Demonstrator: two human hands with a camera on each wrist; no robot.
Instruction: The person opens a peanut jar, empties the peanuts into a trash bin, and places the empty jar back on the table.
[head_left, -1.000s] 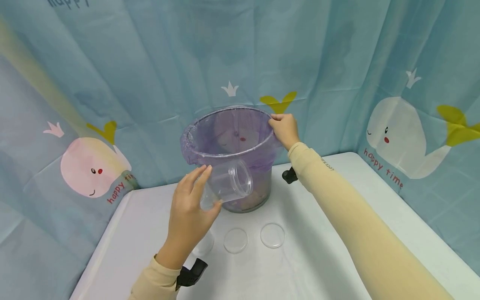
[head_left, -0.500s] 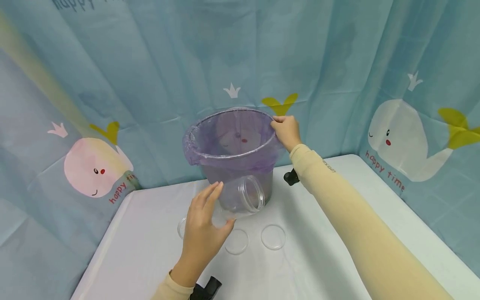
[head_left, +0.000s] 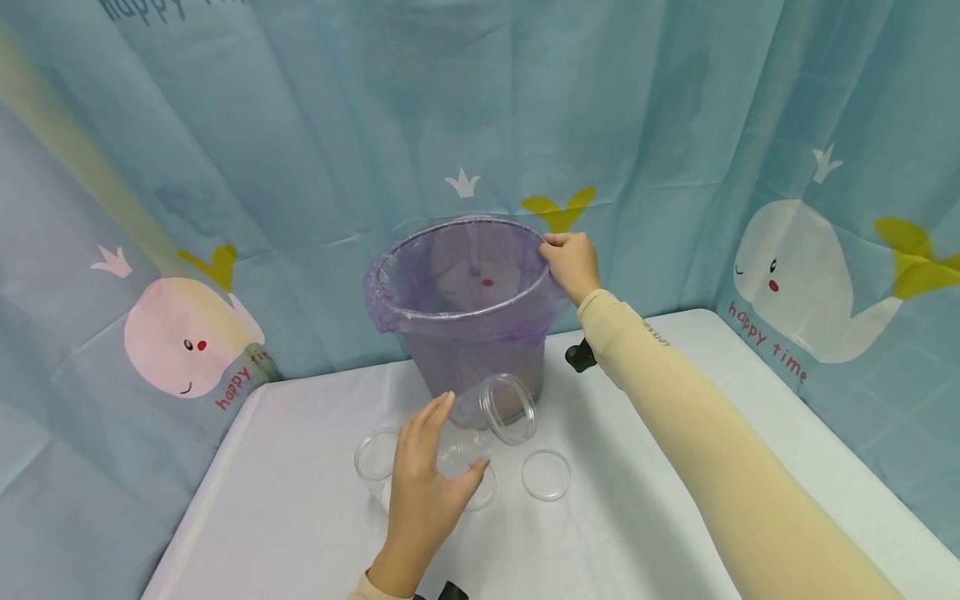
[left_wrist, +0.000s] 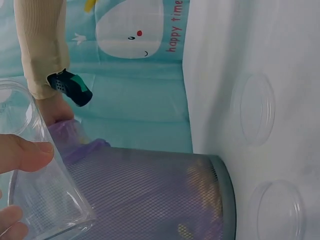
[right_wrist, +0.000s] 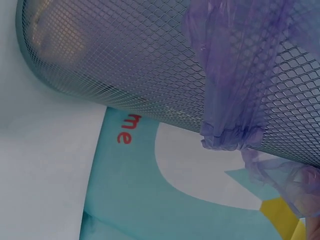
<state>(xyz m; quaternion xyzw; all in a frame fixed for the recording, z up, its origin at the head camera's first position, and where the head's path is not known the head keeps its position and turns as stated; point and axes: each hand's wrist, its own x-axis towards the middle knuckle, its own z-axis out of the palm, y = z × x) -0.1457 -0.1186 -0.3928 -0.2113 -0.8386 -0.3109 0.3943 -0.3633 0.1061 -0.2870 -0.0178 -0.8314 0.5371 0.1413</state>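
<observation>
My left hand (head_left: 423, 492) grips a clear plastic jar (head_left: 468, 410) low in front of the mesh bin (head_left: 480, 371). The jar is tilted on its side, its uncovered mouth facing right. In the left wrist view the thumb (left_wrist: 35, 156) presses the wall of the jar (left_wrist: 55, 200), and I see no contents in it. My right hand (head_left: 573, 265) pinches the bin's right rim, where a purple bag (head_left: 495, 323) folds over the edge. Bunched bag plastic (right_wrist: 230, 85) hangs outside the mesh in the right wrist view. Something brownish (right_wrist: 60, 35) lies in the bin's bottom.
On the white table (head_left: 300, 500), a clear round lid (head_left: 546, 475) lies right of the left hand, and another (head_left: 487, 492) is partly behind that hand. A clear round container (head_left: 373, 454) stands to its left. Printed curtains (head_left: 315, 167) hang close behind and at the sides.
My left hand has lowered the jar from near the bin's rim, down and to the right. The clear container at left has come into view. My right hand stays at the rim.
</observation>
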